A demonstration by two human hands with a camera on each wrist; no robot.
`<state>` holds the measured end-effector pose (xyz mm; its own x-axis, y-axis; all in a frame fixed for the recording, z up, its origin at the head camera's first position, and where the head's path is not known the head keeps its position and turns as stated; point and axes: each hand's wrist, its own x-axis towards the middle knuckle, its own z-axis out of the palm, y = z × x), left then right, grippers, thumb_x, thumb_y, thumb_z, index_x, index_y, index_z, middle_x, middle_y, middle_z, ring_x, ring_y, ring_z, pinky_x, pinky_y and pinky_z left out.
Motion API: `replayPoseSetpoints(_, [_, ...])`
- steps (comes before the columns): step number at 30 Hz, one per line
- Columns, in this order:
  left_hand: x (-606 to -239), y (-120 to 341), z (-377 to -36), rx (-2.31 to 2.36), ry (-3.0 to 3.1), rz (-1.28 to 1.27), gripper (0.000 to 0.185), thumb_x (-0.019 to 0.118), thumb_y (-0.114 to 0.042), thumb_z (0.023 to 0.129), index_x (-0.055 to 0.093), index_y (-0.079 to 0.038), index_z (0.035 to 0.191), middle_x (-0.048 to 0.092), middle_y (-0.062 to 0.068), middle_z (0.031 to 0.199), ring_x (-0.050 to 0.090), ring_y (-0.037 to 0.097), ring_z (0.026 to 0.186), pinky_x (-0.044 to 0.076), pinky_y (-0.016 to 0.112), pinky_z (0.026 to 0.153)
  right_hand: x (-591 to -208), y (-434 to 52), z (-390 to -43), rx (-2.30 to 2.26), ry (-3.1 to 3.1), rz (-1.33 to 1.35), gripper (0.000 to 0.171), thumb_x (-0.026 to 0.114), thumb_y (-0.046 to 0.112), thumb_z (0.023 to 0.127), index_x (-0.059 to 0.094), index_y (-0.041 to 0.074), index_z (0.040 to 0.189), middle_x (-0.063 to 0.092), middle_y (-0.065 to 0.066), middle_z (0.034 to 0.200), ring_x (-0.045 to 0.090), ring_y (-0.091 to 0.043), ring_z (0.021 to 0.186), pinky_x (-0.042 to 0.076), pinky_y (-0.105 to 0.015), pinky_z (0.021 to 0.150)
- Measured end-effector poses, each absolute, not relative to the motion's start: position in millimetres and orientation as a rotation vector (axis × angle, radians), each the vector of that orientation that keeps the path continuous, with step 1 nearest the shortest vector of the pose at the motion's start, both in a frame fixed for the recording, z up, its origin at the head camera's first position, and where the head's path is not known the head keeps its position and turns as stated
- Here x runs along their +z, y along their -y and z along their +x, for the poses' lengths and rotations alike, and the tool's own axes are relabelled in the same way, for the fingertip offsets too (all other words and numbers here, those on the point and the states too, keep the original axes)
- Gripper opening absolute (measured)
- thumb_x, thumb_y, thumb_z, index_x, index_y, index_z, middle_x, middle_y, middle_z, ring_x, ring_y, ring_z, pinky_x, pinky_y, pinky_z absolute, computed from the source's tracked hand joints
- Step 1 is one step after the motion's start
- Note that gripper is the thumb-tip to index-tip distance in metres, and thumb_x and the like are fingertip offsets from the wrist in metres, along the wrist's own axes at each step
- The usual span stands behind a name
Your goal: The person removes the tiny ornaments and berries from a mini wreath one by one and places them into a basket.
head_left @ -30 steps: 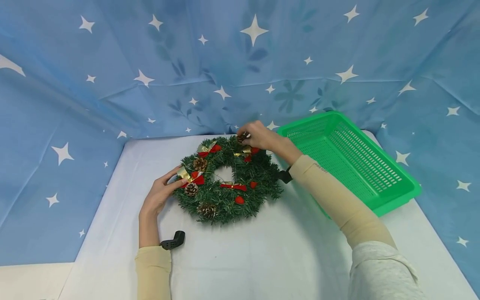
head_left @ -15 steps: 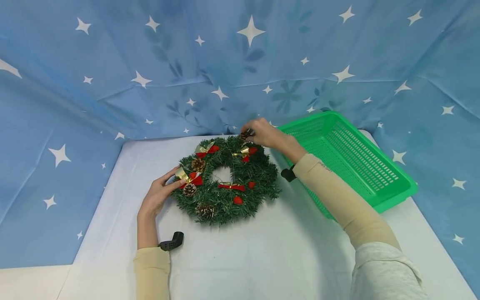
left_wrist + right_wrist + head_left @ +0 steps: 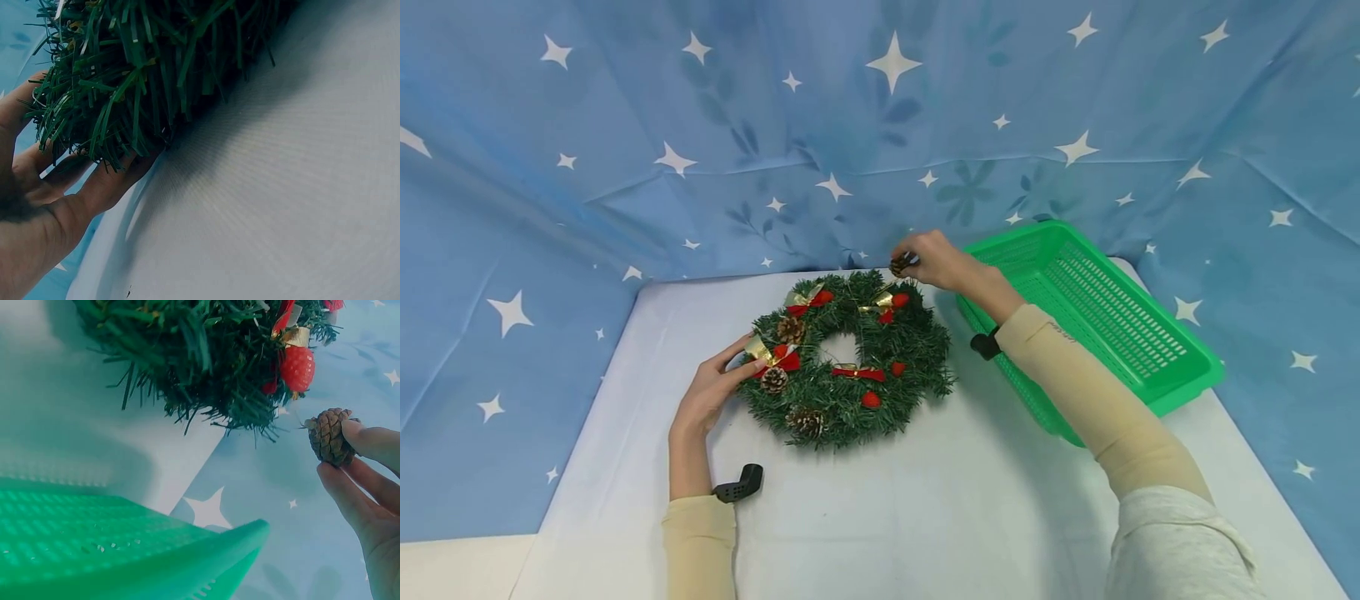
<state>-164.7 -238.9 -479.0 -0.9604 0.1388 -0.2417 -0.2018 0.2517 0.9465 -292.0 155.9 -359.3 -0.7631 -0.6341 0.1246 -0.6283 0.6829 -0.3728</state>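
Observation:
A green Christmas wreath (image 3: 850, 417) lies on the white-covered table, trimmed with red and gold bows, red berries and several pine cones. My left hand (image 3: 703, 396) grips its left edge, thumb over a gold-and-red bow (image 3: 778, 360); the left wrist view shows fingers under the green needles (image 3: 125, 81). At the wreath's far right side, my right hand (image 3: 943, 262) pinches a brown pine cone (image 3: 329, 436) between thumb and fingers. In the right wrist view the cone is apart from the greenery, beside a red berry (image 3: 297, 369), with a thin strand at its end.
A green plastic basket (image 3: 1180, 404) with slotted sides stands at the right, under the right forearm. Blue star-patterned cloth (image 3: 850, 100) hangs behind and at both sides of the table (image 3: 880, 517). Small white bits lie in the basket.
The right hand has drawn the pine cone up and slightly right, off the wreath's top. The left hand keeps its grip on the left edge. The whole view has shifted slightly.

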Motion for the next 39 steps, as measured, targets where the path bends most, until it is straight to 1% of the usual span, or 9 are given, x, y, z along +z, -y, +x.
replayPoseSetpoints(4, [-479,239,-164,1.794,-2.229,-0.057,0.077,0.071,-0.037,0.099,0.031,-0.022,0.164,0.01,0.004,0.174,-0.002,0.036,0.16,0.027,0.055,0.121,-359,-162,-291,-0.643,-2.864,-1.039,0.026,0.074,-0.003,0.092,0.073,-0.006,0.118,0.073,-0.024,0.115,0.072,-0.038,0.106,0.06,-0.046,0.09])
replayPoseSetpoints(8, [-477,238,-163,1.801,-2.222,-0.058,0.077,0.071,-0.036,0.099,0.031,-0.021,0.164,0.01,0.004,0.174,-0.002,0.036,0.16,0.019,0.06,0.124,-357,-169,-290,-0.665,-2.855,-1.031,0.023,0.074,-0.003,0.092,0.074,-0.006,0.115,0.074,-0.023,0.113,0.073,-0.037,0.104,0.06,-0.045,0.09])
replayPoseSetpoints(11, [-477,237,-163,1.791,-2.229,-0.057,0.077,0.07,-0.037,0.1,0.031,-0.022,0.164,0.01,0.003,0.174,-0.001,0.035,0.16,0.026,0.055,0.119,-356,-175,-290,-0.66,-2.861,-1.032,0.022,0.074,-0.003,0.092,0.074,-0.005,0.114,0.074,-0.022,0.112,0.073,-0.036,0.103,0.06,-0.045,0.089])
replayPoseSetpoints(16, [-477,237,-162,1.762,-2.254,-0.065,0.077,0.07,-0.041,0.099,0.032,-0.024,0.163,0.012,0.004,0.173,0.002,0.034,0.16,0.033,0.041,0.095,-353,-182,-287,-0.65,-2.874,-1.001,0.023,0.074,-0.003,0.092,0.074,-0.005,0.115,0.074,-0.022,0.113,0.073,-0.036,0.104,0.06,-0.045,0.089])
replayPoseSetpoints(19, [-479,238,-163,1.749,-2.269,-0.054,0.077,0.07,-0.042,0.099,0.032,-0.023,0.164,0.011,0.005,0.173,0.002,0.035,0.16,0.035,0.038,0.086,-351,-185,-286,-0.661,-2.873,-0.982,0.024,0.074,-0.003,0.092,0.073,-0.006,0.116,0.074,-0.023,0.114,0.073,-0.037,0.104,0.06,-0.045,0.089])
replayPoseSetpoints(28, [-481,237,-165,1.741,-2.276,-0.049,0.079,0.071,-0.045,0.098,0.033,-0.023,0.163,0.013,0.004,0.173,0.002,0.034,0.16,0.035,0.039,0.092,-348,-200,-285,-0.614,-2.913,-0.914,0.026,0.074,-0.003,0.092,0.073,-0.006,0.118,0.073,-0.024,0.117,0.071,-0.039,0.109,0.059,-0.048,0.093])
replayPoseSetpoints(32, [-480,237,-164,1.746,-2.267,-0.053,0.078,0.07,-0.043,0.099,0.032,-0.023,0.164,0.012,0.004,0.174,0.0,0.035,0.16,0.034,0.039,0.099,-347,-206,-284,-0.61,-2.913,-0.895,0.028,0.075,-0.002,0.092,0.072,-0.007,0.119,0.073,-0.024,0.118,0.07,-0.039,0.11,0.058,-0.048,0.094])
replayPoseSetpoints(37, [-479,237,-163,1.763,-2.269,-0.065,0.077,0.071,-0.04,0.099,0.033,-0.022,0.163,0.014,0.005,0.173,0.002,0.033,0.16,0.038,0.037,0.083,-345,-212,-284,-0.629,-2.916,-0.885,0.028,0.076,-0.002,0.091,0.072,-0.007,0.118,0.073,-0.025,0.117,0.071,-0.039,0.109,0.059,-0.047,0.093])
replayPoseSetpoints(39, [-479,236,-163,1.778,-2.257,-0.068,0.076,0.071,-0.039,0.099,0.034,-0.022,0.163,0.013,0.005,0.173,0.001,0.033,0.16,0.042,0.038,0.089,-344,-215,-284,-0.635,-2.915,-0.873,0.029,0.075,-0.002,0.091,0.072,-0.008,0.119,0.072,-0.026,0.117,0.071,-0.04,0.109,0.059,-0.047,0.092])
